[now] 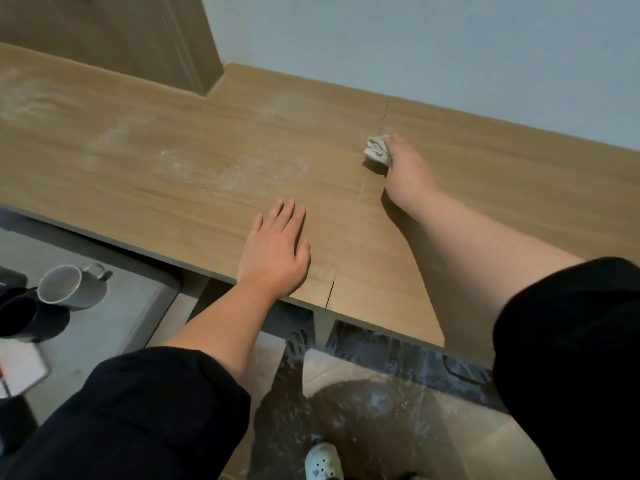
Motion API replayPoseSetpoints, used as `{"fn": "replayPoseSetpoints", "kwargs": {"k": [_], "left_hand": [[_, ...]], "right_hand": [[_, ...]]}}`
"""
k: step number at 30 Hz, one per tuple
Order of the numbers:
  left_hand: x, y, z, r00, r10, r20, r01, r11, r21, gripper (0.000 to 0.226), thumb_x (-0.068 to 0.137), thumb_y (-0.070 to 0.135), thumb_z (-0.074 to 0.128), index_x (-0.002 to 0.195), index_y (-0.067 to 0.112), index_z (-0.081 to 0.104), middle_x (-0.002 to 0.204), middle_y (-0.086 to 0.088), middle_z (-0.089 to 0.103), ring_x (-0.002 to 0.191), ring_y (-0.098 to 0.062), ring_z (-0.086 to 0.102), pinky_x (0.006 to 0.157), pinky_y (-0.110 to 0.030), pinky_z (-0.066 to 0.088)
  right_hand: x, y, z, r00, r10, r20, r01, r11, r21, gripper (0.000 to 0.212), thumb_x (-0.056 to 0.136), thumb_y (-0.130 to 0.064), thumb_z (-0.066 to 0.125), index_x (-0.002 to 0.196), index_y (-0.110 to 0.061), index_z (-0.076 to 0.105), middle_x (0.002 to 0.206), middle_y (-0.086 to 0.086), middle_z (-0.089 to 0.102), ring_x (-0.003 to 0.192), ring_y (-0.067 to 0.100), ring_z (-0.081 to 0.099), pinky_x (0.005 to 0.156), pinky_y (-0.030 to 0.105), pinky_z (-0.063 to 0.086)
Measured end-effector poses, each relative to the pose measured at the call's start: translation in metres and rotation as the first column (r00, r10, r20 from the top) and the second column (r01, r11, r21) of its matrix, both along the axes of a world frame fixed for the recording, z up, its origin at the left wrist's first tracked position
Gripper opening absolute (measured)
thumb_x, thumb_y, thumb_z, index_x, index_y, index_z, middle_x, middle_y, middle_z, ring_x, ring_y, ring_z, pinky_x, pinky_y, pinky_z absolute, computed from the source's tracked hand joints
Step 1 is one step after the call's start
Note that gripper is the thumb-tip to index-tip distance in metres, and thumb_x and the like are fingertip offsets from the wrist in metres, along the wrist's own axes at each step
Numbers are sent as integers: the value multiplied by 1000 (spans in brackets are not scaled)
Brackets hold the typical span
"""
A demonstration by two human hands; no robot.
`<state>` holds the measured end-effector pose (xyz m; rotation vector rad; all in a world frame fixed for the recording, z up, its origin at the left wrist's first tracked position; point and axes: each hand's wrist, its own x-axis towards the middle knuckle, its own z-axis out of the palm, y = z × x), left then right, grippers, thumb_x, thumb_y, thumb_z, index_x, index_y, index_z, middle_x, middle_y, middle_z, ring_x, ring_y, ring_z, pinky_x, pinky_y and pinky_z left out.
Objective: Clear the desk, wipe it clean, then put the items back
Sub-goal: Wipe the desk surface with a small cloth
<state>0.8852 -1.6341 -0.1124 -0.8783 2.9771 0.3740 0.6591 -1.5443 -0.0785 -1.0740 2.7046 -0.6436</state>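
Pale wall backed a wood-grain desk (138, 157) whose top was built of boards meeting at a thin seam (383, 116). Whitish dust smears (249, 171) lay on the wood at about eleven o'clock from the left hand (273, 247). That hand lay flat near the front edge, its fingers straight and slightly spread, the palm down on the wood as if bracing.

At about one o'clock from it, well apart, the right hand (407, 168) reached out with its fingers curled round a crumpled grey-white cloth (375, 150). The cloth was pressed onto the desk just beside the seam.

Off the desk, at eight o'clock in the view, a pale mug (65, 285) and a dark mug (20, 317) stood touching on a lower grey surface (131, 306).

Clearing looked finished, and the wiping step seemed to be in hand. The dusty area at the nine to eleven o'clock side appeared unwiped. The next move probably called for dragging the cloth leftward across those smears with steady pressure, overlapping strokes, and shifting the braced hand out of the path. The mugs would go back only afterwards.
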Motion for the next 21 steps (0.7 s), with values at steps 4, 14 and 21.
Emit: {"fn": "replayPoseSetpoints", "kwargs": {"k": [4,14,21], "left_hand": [[0,0,0,1000,-10,7,10,1000,7,58,102,33,30,156,17,15,165,0,5,151,-13,-4,122,-37,-2],[0,2,3,1000,-5,29,5,1000,4,55,102,27,26,156,18,17,165,-1,6,151,-15,-2,123,-40,1],[1,4,6,999,7,31,-8,1000,14,54,103,26,26,156,16,18,164,-1,8,151,-15,0,123,-40,2]], "right_hand": [[-8,-15,-20,990,106,-95,-98,991,86,58,82,13,40,136,-5,46,144,11,43,136,30,34,109,40,28],[88,59,-27,926,377,-12,-377,926,9,56,91,6,45,140,-21,47,151,-5,38,143,12,27,120,35,14],[155,113,-22,791,608,68,-607,794,-38,62,81,14,50,134,-18,55,147,-3,44,142,15,30,117,35,13]]}}
